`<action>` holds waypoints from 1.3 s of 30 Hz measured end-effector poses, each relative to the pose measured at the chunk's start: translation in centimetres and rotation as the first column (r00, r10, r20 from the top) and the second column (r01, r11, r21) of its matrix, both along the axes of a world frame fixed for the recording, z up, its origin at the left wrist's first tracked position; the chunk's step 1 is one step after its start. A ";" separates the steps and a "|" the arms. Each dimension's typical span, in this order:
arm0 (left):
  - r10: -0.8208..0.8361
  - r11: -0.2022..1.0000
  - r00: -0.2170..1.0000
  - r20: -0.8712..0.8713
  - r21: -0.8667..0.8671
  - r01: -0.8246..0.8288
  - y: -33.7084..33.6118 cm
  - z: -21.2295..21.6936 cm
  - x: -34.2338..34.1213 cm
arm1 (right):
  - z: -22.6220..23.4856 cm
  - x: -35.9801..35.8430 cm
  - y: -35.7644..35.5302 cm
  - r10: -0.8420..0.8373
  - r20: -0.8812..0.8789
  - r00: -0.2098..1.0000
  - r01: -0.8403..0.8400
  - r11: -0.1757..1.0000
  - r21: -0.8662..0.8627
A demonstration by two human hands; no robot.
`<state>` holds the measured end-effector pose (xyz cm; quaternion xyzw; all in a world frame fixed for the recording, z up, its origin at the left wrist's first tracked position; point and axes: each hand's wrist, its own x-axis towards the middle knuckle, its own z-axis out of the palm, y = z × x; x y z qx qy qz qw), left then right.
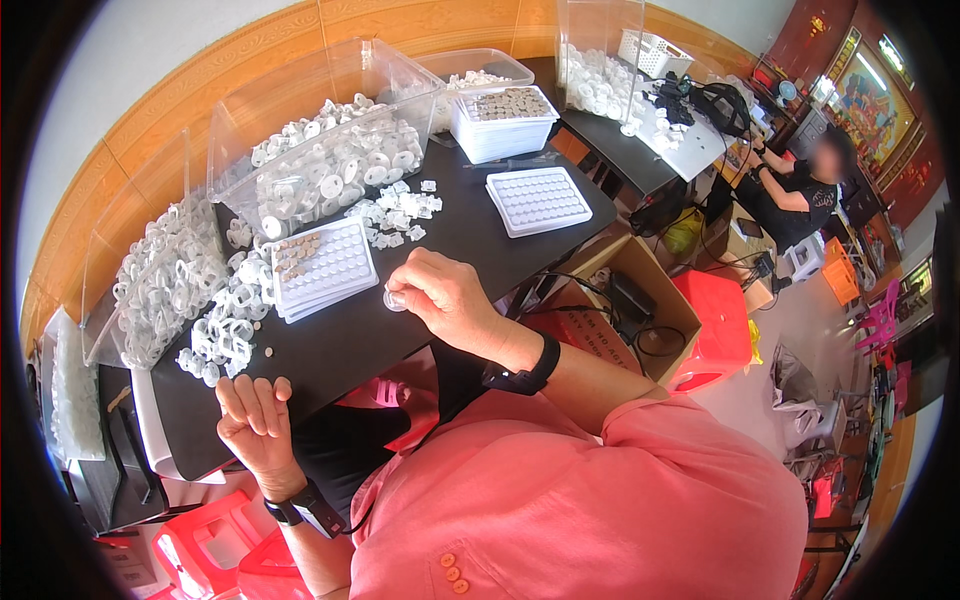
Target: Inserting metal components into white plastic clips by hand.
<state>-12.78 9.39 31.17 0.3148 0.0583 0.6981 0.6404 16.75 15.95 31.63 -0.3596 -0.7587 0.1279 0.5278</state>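
Note:
My right hand [440,295] is over the table's front edge, thumb and fingers pinched on a small round whitish plastic piece [394,299]. My left hand [255,425] is raised at the front left edge with its fingers curled in; whatever it may hold is hidden. Between the hands and the bins lies a stack of white trays [350,262], with small brownish discs [296,255] in the top one's left part. To its left spreads a heap of white ring-shaped plastic parts [232,312]. A loose disc [269,352] lies near my left hand.
Clear bins [230,140] of white parts line the back of the black table [455,215]. Small white pieces [395,212] lie before them. More white trays [540,203] sit at right. A cardboard box [665,310] and red stools [715,325] stand beside the table; another person [795,195] sits beyond.

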 end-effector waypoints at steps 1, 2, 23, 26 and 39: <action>-0.001 1.000 1.000 0.002 -0.003 0.001 0.0 0.0 0.0 | 0.0 0.0 0.0 -0.001 0.000 1.000 0.001 1.000 0.000; 0.000 1.000 1.000 0.002 -0.004 0.000 0.0 0.0 0.0 | 0.1 0.0 0.0 0.000 0.001 1.000 0.000 1.000 0.004; 0.003 1.000 1.000 0.000 -0.015 -0.003 -0.1 0.4 0.3 | 0.1 0.0 0.0 0.013 -0.013 1.000 -0.013 0.999 -0.030; 0.001 1.000 1.000 0.003 -0.012 -0.001 -0.1 0.4 0.3 | 0.3 0.1 -0.1 0.019 0.003 1.000 -0.019 1.000 -0.022; -0.004 1.000 1.000 0.006 -0.009 0.004 -0.2 0.6 0.4 | 0.3 0.0 -0.1 0.009 0.013 1.000 -0.009 1.000 -0.003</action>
